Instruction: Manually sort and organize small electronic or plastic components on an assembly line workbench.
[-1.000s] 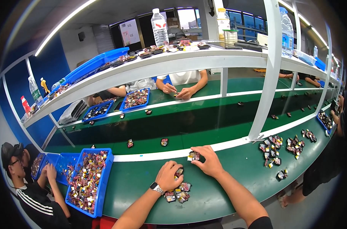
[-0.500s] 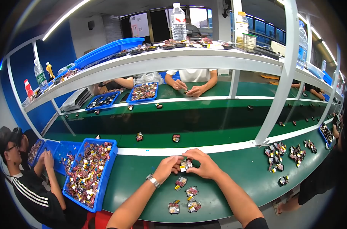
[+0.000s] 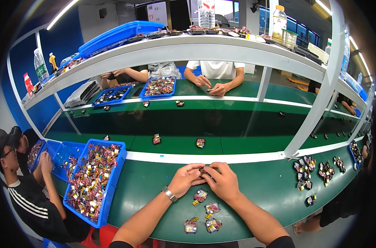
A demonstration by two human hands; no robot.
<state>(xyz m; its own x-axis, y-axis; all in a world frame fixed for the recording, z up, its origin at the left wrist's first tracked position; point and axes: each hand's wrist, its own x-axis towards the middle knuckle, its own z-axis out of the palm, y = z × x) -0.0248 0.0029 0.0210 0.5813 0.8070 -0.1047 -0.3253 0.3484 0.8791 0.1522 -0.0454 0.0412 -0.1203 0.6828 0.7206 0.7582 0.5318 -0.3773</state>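
Both my hands meet over the near green bench. My left hand and my right hand are closed, pinching a small electronic assembly between their fingertips. Its dark edge and a reddish part show; the fingers hide the rest. Just below my wrists lie several similar assemblies, among them one with a black frame and a yellow tab, another beside it, and a pale-faced one near the bench's front edge.
A blue tray heaped with reddish, white and yellow pieces stands at left, beside a seated co-worker. Clusters of assemblies lie at right. A white shelf frame and post run ahead; another person's hands work across the belt.
My fingers have closed in around the assembly, and its pale face has turned out of sight. The whole view has shifted slightly. The loose assemblies below my hands stay on the bench.
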